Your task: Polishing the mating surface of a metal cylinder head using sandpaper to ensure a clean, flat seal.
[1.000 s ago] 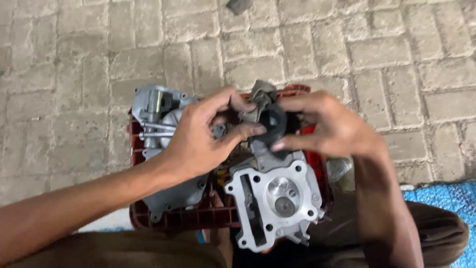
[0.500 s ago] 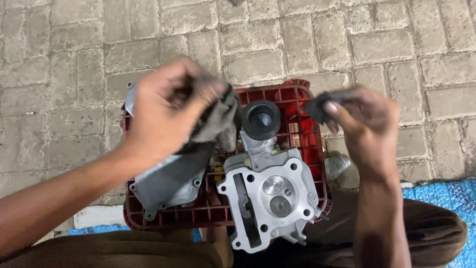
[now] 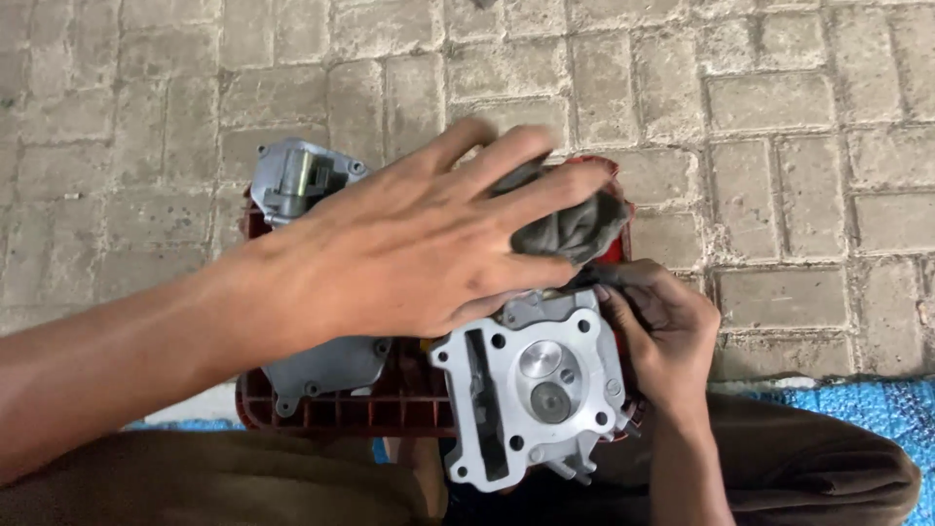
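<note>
Two hands over cylinder head (image 3: pixel 531 390) | left hand (image 3: pixel 419 244): fingers closed on grey rag (image 3: pixel 570 226), above it | right hand (image 3: pixel 662 326): touching its right edge, grip indiscernible | red crate (image 3: pixel 341 414) beneath it

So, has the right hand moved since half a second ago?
Yes. The right hand moved down and leftward, from beside the red tray's upper right corner to the right edge of the silver cylinder head.

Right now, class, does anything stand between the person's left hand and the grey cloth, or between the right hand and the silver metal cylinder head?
Nothing visible does. The left hand already has its fingers on the crumpled grey cloth, and the right hand touches the right side of the silver metal cylinder head, above the red plastic crate.
</note>
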